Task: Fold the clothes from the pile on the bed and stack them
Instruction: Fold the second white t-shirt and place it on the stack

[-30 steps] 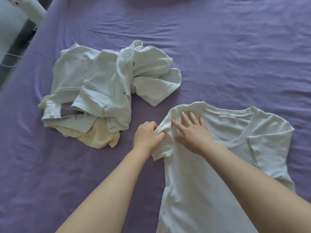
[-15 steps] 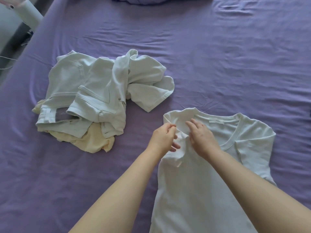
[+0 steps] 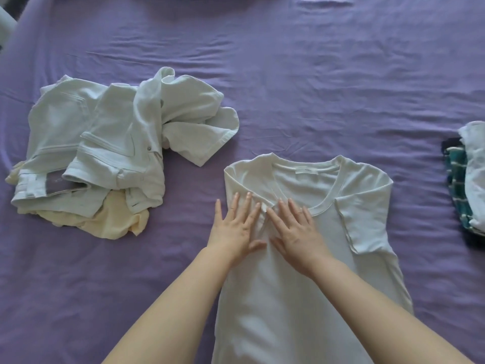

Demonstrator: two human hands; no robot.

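Note:
A white T-shirt (image 3: 309,298) lies flat on the purple bed (image 3: 315,88), neck away from me, with both sleeves folded inward. My left hand (image 3: 237,227) rests flat on the folded left sleeve, fingers straight. Beside it, my right hand (image 3: 294,229) presses flat on the shirt's chest just below the collar. A pile of unfolded clothes (image 3: 105,143) sits to the left: pale jeans, a white shirt and a yellow garment underneath. At the right edge stands a stack of folded clothes (image 3: 467,174).
Wrinkled purple sheet covers the whole bed. A white object (image 3: 6,24) shows at the top left corner, beyond the bed's edge. Bare sheet lies between the pile and the T-shirt and beyond the collar.
My left hand has let go of the left sleeve, which now lies folded onto the shirt. Both hands have flattened out on the fabric. The view has shifted, bringing the folded stack in at right.

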